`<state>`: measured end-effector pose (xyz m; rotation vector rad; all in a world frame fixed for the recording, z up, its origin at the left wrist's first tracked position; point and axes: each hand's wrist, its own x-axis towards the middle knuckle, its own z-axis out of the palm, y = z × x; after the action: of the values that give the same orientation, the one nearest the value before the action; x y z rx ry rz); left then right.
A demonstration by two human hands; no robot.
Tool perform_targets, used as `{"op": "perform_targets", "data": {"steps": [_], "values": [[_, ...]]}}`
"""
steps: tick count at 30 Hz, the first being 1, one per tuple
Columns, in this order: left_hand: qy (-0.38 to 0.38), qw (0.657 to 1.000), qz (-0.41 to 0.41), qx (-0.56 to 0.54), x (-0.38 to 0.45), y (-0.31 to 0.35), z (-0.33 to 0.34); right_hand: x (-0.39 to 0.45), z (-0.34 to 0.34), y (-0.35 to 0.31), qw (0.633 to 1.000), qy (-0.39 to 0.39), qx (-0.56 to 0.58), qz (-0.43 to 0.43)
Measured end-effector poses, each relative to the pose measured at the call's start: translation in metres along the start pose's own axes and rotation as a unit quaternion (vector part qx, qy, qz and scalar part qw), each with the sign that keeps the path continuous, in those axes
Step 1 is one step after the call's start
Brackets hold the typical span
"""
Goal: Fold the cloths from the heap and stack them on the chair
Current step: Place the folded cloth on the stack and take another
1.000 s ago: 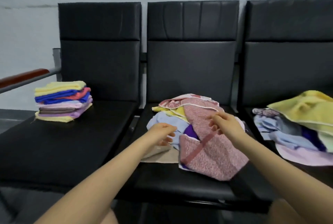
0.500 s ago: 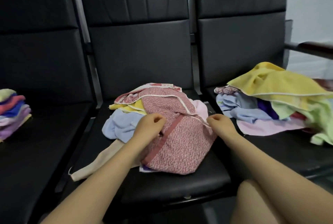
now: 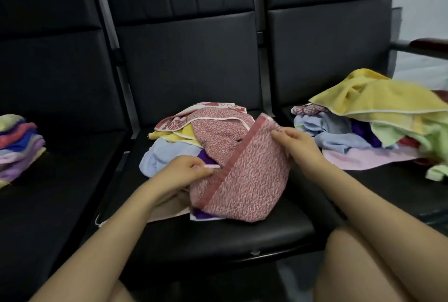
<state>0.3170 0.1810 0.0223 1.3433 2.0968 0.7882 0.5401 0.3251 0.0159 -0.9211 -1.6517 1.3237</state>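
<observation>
The pink speckled cloth (image 3: 244, 175) lay atop the heap (image 3: 194, 141) on the middle chair (image 3: 218, 236), its banded edge slanting up-right between the left hand (image 3: 184, 173), pinching low, and the right hand (image 3: 294, 142), pinching high.

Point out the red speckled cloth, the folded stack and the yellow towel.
red speckled cloth (image 3: 252, 180): head view, its front face.
folded stack (image 3: 19, 146): head view, its right side.
yellow towel (image 3: 388, 97): head view, its top.

Nubbly terry cloth (image 3: 244, 180), seemingly leatherette chair (image 3: 218, 233)
</observation>
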Motion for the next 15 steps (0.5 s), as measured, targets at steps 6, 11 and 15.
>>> {"op": "perform_targets", "data": {"steps": [6,11,15], "values": [[0.198,0.93,0.004,-0.309,-0.016,0.0,-0.031,-0.008,-0.04,-0.02,0.95,0.0,0.309,0.041],[0.211,0.927,-0.004,-0.309,-0.04,-0.012,-0.034,-0.024,-0.056,-0.013,0.954,-0.046,0.281,0.096],[0.195,0.95,-0.02,-0.244,-0.059,-0.024,-0.025,-0.037,-0.058,-0.007,0.966,-0.057,0.216,0.129]]}}
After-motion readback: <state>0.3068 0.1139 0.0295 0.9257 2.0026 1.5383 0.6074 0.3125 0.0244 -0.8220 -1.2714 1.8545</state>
